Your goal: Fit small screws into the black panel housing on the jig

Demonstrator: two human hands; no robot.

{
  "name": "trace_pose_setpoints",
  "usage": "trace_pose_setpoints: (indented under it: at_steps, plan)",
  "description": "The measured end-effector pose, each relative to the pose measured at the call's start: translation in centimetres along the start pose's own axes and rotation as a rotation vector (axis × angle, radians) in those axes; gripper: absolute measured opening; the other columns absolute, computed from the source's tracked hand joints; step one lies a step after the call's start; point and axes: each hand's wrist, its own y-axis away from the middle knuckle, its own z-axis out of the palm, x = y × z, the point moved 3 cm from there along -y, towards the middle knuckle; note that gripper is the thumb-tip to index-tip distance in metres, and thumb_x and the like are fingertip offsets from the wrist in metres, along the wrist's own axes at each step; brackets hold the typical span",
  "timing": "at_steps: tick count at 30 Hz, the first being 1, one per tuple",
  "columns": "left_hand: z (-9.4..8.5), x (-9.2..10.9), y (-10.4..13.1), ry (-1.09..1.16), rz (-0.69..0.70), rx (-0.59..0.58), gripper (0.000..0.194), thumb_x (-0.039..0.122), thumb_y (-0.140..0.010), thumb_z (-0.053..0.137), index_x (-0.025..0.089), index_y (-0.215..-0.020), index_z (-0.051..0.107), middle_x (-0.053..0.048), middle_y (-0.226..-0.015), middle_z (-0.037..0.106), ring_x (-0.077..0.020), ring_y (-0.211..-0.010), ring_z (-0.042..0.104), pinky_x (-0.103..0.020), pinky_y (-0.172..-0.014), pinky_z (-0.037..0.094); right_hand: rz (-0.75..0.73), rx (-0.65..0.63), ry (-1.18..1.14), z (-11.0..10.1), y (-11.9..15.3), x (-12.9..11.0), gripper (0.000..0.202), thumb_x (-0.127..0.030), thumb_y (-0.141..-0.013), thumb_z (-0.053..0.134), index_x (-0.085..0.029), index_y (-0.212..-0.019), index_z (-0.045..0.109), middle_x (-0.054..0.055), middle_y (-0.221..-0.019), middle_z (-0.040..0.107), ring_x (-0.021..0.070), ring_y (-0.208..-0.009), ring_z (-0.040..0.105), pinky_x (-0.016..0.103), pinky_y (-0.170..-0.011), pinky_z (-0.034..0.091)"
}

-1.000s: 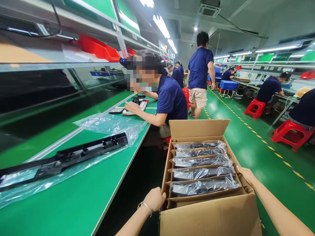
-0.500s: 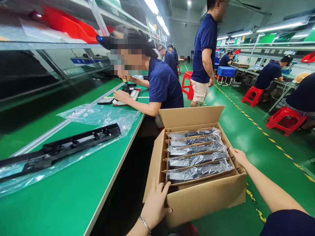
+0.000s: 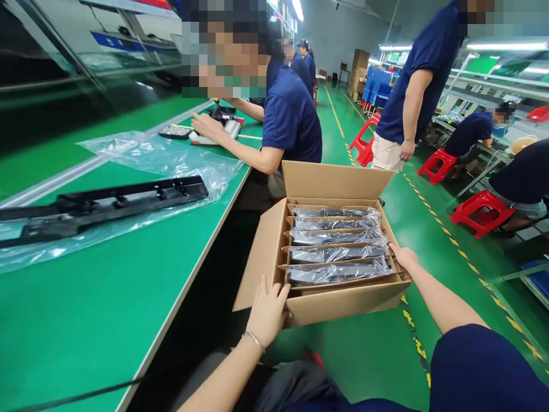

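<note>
An open cardboard box [image 3: 343, 303] sits low beside the green bench, between my arms. Cardboard dividers inside hold several black parts wrapped in clear plastic [image 3: 337, 253]. My left hand [image 3: 268, 312] presses flat on the box's near left corner, thumb and fingers spread over the edge. My right hand [image 3: 402, 257] grips the right rim of the box. On the bench to my left lies a long black plastic bar [image 3: 107, 203] on a clear plastic bag [image 3: 158, 157].
A seated person [image 3: 287, 117] works at the green bench [image 3: 98, 309] just past the box. Another person [image 3: 412, 91] stands in the aisle by the box's far right. Red stools [image 3: 480, 209] and more benches line the right side.
The box has dropped lower and further from me. My left hand went from a fist at its corner to a flat grip. The standing person turned and stepped closer.
</note>
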Motion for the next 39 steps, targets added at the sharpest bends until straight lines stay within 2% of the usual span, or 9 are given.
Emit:
trace_pose_setpoints:
  at_steps: [3, 6, 9, 12, 19, 29, 32, 34, 39]
  plan:
    - [-1.1, 0.1, 0.5, 0.000, -0.003, 0.015, 0.097, 0.029, -0.057, 0.088, 0.019, -0.140, 0.039, -0.017, -0.150, 0.023, -0.0456, -0.138, 0.007, -0.062, -0.108, 0.023, -0.069, 0.152, 0.056, -1.7, 3.6, -1.4, 0.045, -0.046, -0.112, 0.049, -0.002, -0.117, 0.056, 0.013, -0.103, 0.046, 0.0232, -0.104, 0.047, 0.041, -0.099, 0.043]
    - [-1.8, 0.3, 1.7, 0.018, 0.019, 0.037, 0.112, 0.034, -0.051, 0.091, 0.025, -0.145, 0.030, -0.017, -0.155, 0.006, -0.0447, -0.139, 0.003, -0.060, -0.109, 0.023, -0.418, 0.307, 0.118, -2.2, 8.1, -4.8, 0.024, -0.021, -0.109, 0.053, -0.006, -0.128, 0.052, 0.012, -0.122, 0.037, 0.0231, -0.119, 0.033, 0.039, -0.109, 0.031]
    - [-1.6, 0.4, 3.6, 0.035, 0.012, 0.082, 0.100, 0.028, -0.063, 0.084, 0.025, -0.145, 0.029, -0.017, -0.155, 0.007, -0.0406, -0.140, 0.003, -0.056, -0.110, 0.022, -0.833, 0.173, 0.189, -0.1, 12.1, -8.8, 0.016, -0.013, -0.105, 0.058, -0.012, -0.121, 0.059, 0.006, -0.117, 0.043, 0.0170, -0.112, 0.039, 0.029, -0.106, 0.035]
    - [-0.6, 0.5, 6.2, 0.047, -0.002, 0.124, 0.085, 0.018, -0.073, 0.071, 0.024, -0.146, 0.027, -0.017, -0.155, 0.008, -0.0381, -0.141, 0.003, -0.056, -0.110, 0.024, -1.057, 0.026, 0.274, 2.6, 14.3, -12.1, 0.023, -0.009, -0.098, 0.068, -0.012, -0.119, 0.061, 0.006, -0.112, 0.045, 0.0172, -0.107, 0.042, 0.029, -0.102, 0.039]
    - [1.5, -0.3, 10.9, 0.067, 0.034, 0.142, 0.062, 0.015, -0.082, 0.051, 0.022, -0.142, 0.036, -0.013, -0.152, 0.022, -0.0335, -0.142, 0.009, -0.056, -0.110, 0.027, -1.085, 0.010, 0.483, 3.3, 15.1, -15.7, 0.030, -0.014, -0.093, 0.075, -0.007, -0.116, 0.057, 0.009, -0.108, 0.043, 0.0225, -0.107, 0.041, 0.036, -0.098, 0.043]
    - [1.3, 0.0, 10.7, 0.171, 0.075, 0.029, 0.039, 0.020, -0.086, 0.049, 0.018, -0.124, 0.057, -0.014, -0.142, 0.042, -0.0330, -0.138, 0.023, -0.056, -0.110, 0.027, -1.000, -0.145, 0.617, 5.3, 14.8, -17.3, 0.025, -0.020, -0.098, 0.070, -0.005, -0.112, 0.056, 0.008, -0.098, 0.046, 0.0198, -0.095, 0.049, 0.037, -0.095, 0.047]
    - [0.7, -0.1, 11.0, 0.224, 0.066, -0.017, 0.036, 0.019, -0.084, 0.051, 0.017, -0.118, 0.062, -0.015, -0.139, 0.045, -0.0334, -0.138, 0.025, -0.057, -0.111, 0.026, -0.985, -0.112, 0.544, 3.5, 14.9, -17.0, 0.023, -0.018, -0.096, 0.071, -0.005, -0.110, 0.057, 0.008, -0.097, 0.047, 0.0201, -0.094, 0.049, 0.038, -0.094, 0.046]
    - [0.1, 0.1, 11.0, 0.277, 0.052, -0.032, 0.035, 0.020, -0.083, 0.051, 0.016, -0.116, 0.063, -0.016, -0.138, 0.046, -0.0339, -0.138, 0.025, -0.058, -0.111, 0.023, -0.975, -0.057, 0.462, 0.7, 15.6, -16.5, 0.023, -0.018, -0.093, 0.075, -0.006, -0.105, 0.060, 0.007, -0.094, 0.049, 0.0208, -0.092, 0.050, 0.035, -0.090, 0.047]
    - [-2.7, 1.7, 11.2, 0.507, -0.036, -0.006, 0.030, 0.032, -0.086, 0.051, 0.020, -0.108, 0.067, -0.010, -0.125, 0.058, -0.0301, -0.125, 0.046, -0.052, -0.112, 0.030, -1.092, 0.220, 0.125, -11.0, 20.4, -15.4, 0.014, -0.010, -0.085, 0.071, -0.011, -0.094, 0.061, 0.001, -0.090, 0.052, 0.0154, -0.083, 0.050, 0.020, -0.070, 0.038]
